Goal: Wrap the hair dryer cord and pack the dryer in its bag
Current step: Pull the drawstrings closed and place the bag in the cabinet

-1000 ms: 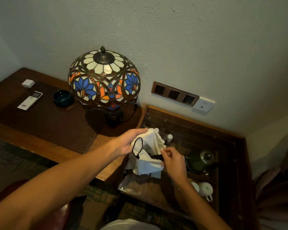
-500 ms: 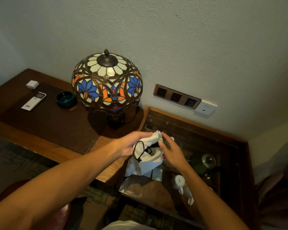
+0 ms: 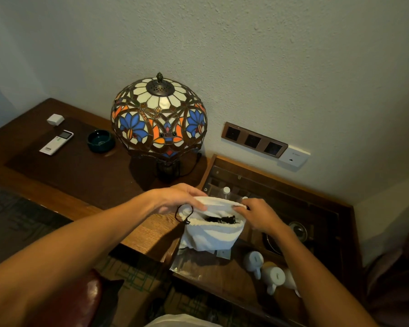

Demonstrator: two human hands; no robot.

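Both hands, left hand (image 3: 177, 199) and right hand (image 3: 257, 214), are pinching the white bag (image 3: 213, 230) rim, holding its mouth open between them. Dryer (image 3: 222, 219) is sitting inside already; closing the drawstring (image 3: 183, 214) probably remains.

Dryer mostly hidden inside white bag (image 3: 213, 234); only a dark part (image 3: 222, 219) shows at the mouth. Kettle (image 3: 293, 234) partly hidden behind right hand (image 3: 257, 217). Remote (image 3: 56, 142) print too small to read.
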